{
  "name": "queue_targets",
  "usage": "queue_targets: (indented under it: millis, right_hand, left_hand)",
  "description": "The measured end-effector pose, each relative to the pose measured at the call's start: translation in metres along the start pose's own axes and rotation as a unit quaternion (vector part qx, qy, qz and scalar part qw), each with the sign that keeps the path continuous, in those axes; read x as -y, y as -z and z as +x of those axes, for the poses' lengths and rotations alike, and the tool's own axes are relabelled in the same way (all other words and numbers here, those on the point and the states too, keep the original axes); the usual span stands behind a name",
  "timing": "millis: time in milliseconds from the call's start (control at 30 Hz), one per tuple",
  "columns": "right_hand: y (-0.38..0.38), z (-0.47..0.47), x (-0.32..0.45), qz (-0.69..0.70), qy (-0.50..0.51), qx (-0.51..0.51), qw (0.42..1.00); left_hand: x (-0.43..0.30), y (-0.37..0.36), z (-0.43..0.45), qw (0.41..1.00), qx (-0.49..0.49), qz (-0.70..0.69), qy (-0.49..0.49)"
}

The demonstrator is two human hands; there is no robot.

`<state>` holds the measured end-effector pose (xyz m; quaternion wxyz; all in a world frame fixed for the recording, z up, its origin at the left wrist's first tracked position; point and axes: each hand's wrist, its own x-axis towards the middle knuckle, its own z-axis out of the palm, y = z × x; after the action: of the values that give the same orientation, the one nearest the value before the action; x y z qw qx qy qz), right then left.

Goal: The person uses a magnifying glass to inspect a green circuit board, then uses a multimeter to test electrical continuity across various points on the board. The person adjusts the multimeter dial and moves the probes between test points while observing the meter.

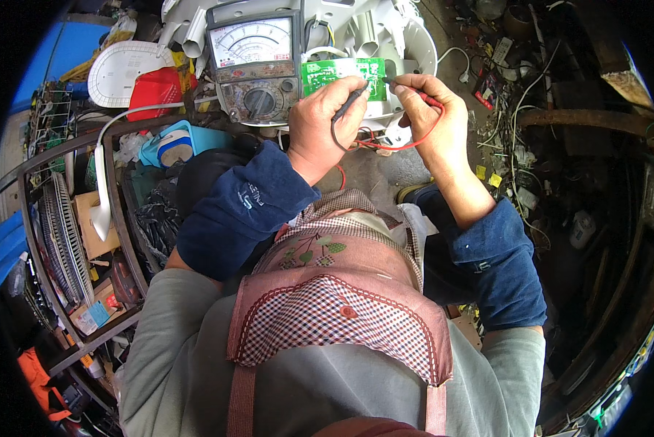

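Observation:
My left hand (pixel 322 123) pinches a black test probe (pixel 351 102) over the lower middle of a green circuit board (pixel 319 74). Between the fingers of my right hand (pixel 439 112) is a probe with a red lead (pixel 426 98); its dark tip lies at the board's right edge. Whether either tip touches the board, I cannot tell. The board rests on an upturned white plastic housing (pixel 426 52), its lower part partly covered by my left hand. Left of it, an analog multimeter (pixel 250 41) with a worn, dirty case leans on the same housing.
A metal-framed rack (pixel 81 139) of scrap parts stands at left, with a white cable (pixel 141 109) hanging over it. Near it are a blue plastic container (pixel 204 136) and a white plastic cover (pixel 114 71). Loose wires and debris (pixel 515 147) litter the floor at right.

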<state>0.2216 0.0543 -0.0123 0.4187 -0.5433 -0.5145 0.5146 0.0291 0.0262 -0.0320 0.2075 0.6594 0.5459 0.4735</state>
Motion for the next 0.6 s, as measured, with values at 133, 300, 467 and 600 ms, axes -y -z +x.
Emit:
queue_targets:
  millis: [133,300,467,600]
  right_hand:
    - [-0.0021,-0.0018,0.0056,0.014,-0.012,-0.006,1.000]
    - [0.0002,0.0000,0.0005,0.001,0.000,0.003,1.000]
    - [-0.0005,0.0000,0.0002,0.000,-0.002,-0.001,1.000]
    - [0.0005,0.0006,-0.0029,-0.008,0.007,-0.001,1.000]
  left_hand:
    - [0.0010,0.0003,0.0004,1.000,-0.001,0.001,-0.003]
    - [-0.0022,0.0019,0.0002,1.000,0.011,0.014,0.011]
    - [-0.0028,0.0017,0.0001,1.000,0.012,0.013,0.008]
    - [-0.0031,0.0022,0.0000,1.000,0.013,0.014,0.005]
